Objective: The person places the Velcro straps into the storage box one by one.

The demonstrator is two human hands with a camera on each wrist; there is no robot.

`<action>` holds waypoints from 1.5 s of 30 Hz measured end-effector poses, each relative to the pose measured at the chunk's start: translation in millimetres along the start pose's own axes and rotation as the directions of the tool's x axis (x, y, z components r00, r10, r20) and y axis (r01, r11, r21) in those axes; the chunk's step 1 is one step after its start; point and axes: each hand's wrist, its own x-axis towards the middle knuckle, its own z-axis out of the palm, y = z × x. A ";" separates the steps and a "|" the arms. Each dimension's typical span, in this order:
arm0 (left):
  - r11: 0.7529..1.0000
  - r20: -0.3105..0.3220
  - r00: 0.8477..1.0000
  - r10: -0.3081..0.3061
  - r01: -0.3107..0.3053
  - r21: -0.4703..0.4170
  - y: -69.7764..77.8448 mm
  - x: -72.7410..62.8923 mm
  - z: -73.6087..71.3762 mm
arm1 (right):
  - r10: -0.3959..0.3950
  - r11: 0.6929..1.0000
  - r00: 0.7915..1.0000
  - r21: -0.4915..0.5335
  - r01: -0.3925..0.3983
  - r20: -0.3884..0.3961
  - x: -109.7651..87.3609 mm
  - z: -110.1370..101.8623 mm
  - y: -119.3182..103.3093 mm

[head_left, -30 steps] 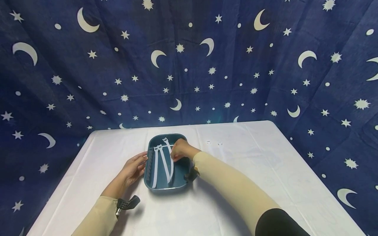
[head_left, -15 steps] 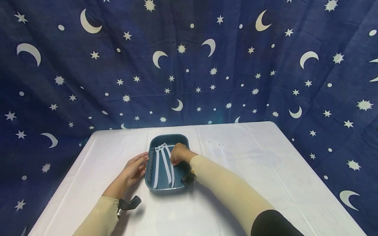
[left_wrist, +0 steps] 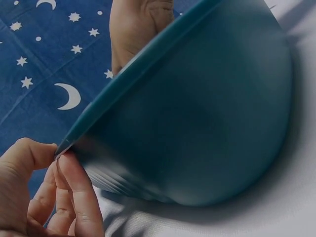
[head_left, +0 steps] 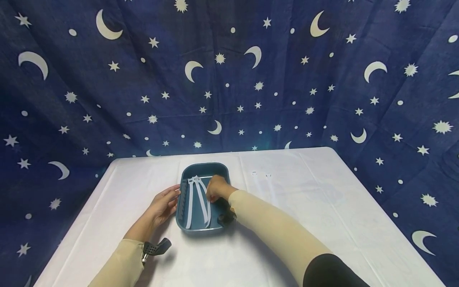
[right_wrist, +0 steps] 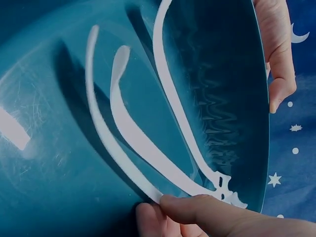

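A dark teal plastic tub (head_left: pixel 201 230) holds three white slotted cable-tie straps, their heads bunched together at the far left. My left hand (head_left: pixel 163 205) pinches the tub's left rim between thumb and fingers, as the left wrist view shows. Inside the tub, my right hand (head_left: pixel 218 188) pinches the rightmost strap (right_wrist: pixel 106 138) near its head end, with thumb and forefinger. The middle strap (right_wrist: pixel 133 131) lies close beside it, its tail twisted. Nearest the ribbed side wall runs the left strap (right_wrist: pixel 173 94). The pinched strap's head is partly hidden by my right hand.
Right of the tub, two more white straps, a nearer one (head_left: pixel 270 187) and another (head_left: pixel 255 181), lie on the white table cloth (head_left: pixel 308 223). A dark blue curtain (head_left: pixel 229 79) with moons and stars hangs behind the table.
The rightmost strap's head has moved left and nearer, up against the other heads, and its tail has shifted right. My right hand has come slightly nearer. My left hand stays at the rim.
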 end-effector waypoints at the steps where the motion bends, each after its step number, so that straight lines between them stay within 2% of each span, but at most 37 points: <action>1: 1.000 0.003 1.000 -0.001 0.001 -0.001 0.2 -0.2 0.0 | 0.002 1.000 1.000 -0.004 -0.002 -0.001 0.1 0.7 0.0; 16: 1.000 0.015 1.000 0.009 -0.009 0.002 1.1 -1.0 0.2 | -0.023 1.000 0.999 0.000 0.023 -0.029 -2.0 2.7 -0.2; 21: 1.000 -0.003 1.000 0.001 -0.001 0.006 2.1 0.7 0.6 | -0.006 1.000 1.000 -0.005 0.006 -0.011 -1.8 1.6 -1.1; 25: 1.000 -0.002 1.000 0.000 0.000 -0.001 2.0 0.1 0.8 | 0.027 0.998 0.999 0.050 -0.028 0.019 -2.4 -0.8 -2.6; 28: 1.000 -0.003 1.000 -0.001 0.001 -0.001 1.5 -0.2 0.6 | 0.020 0.997 0.999 0.076 -0.023 0.050 -5.8 -7.8 -5.2; 32: 1.000 -0.007 1.000 -0.002 0.002 0.004 0.1 -0.3 0.6 | -0.066 0.995 0.996 0.082 0.061 0.066 -16.0 -28.6 -8.1; 36: 1.000 -0.001 1.000 0.001 -0.001 -0.001 -1.4 -0.3 0.7 | -0.129 0.987 0.991 0.096 0.126 0.030 -28.6 -60.4 -6.7; 41: 1.000 0.019 1.000 0.017 -0.017 -0.011 -1.9 -1.1 1.1 | -0.133 0.989 0.991 0.062 0.134 -0.026 -38.0 -107.4 8.1; 45: 1.000 0.018 1.000 0.022 -0.022 -0.003 -1.1 -1.6 1.4 | -0.127 0.987 0.991 0.092 0.131 -0.050 -40.9 -142.8 36.3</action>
